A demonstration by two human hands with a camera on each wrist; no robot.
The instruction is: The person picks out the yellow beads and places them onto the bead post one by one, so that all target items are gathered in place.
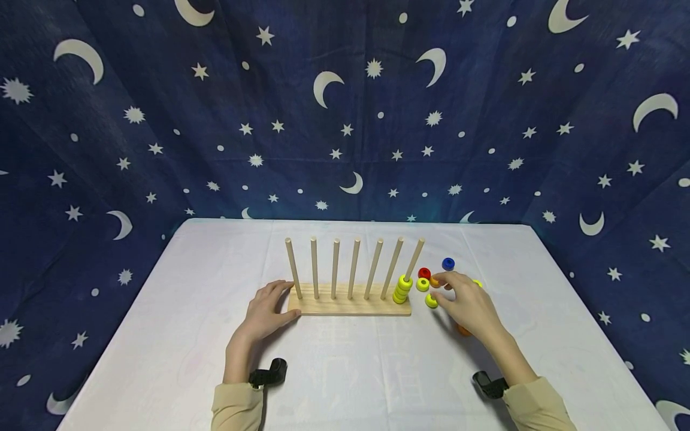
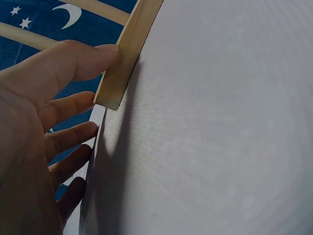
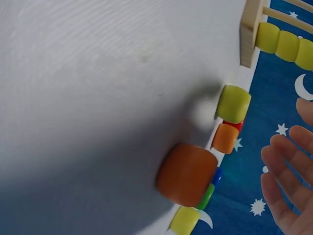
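1. The left hand [image 1: 266, 308] grips the left end of a wooden rack [image 1: 345, 307], thumb on its near edge and the other fingers about the left end. The right hand [image 1: 466, 302] hangs above loose beads right of the rack, thumb and fingers parted, holding nothing.
2. Nearest are two tan sleeves [image 1: 237, 407], with a black strap [image 1: 269, 373] at each wrist, over a white-covered table [image 1: 345, 383].
3. An orange bead [image 1: 463, 330] lies partly hidden under the right hand; the right wrist view shows its rounded side whole.
4. The rack stands mid-table, seven pegs [image 1: 335, 269] rising from its base. Yellow beads [image 1: 400, 293] are stacked low on the rightmost peg alone.
5. Right of the rack, near to far, lie a yellow bead [image 1: 432, 301], a second yellow one, a smaller-looking orange one [image 1: 434, 282] by the fingertips, a red bead [image 1: 424, 273] and, farthest, a blue bead [image 1: 448, 263]. One more yellow bead peeks out beyond the right hand.
6. The right wrist view adds a green bead [image 3: 206, 197], which the head view does not show.
7. The left wrist view shows the thumb flat against the wood, with the lower fingers clear of it.
8. Farthest, a dark blue curtain [image 1: 302, 143] printed with pale moons and stars.
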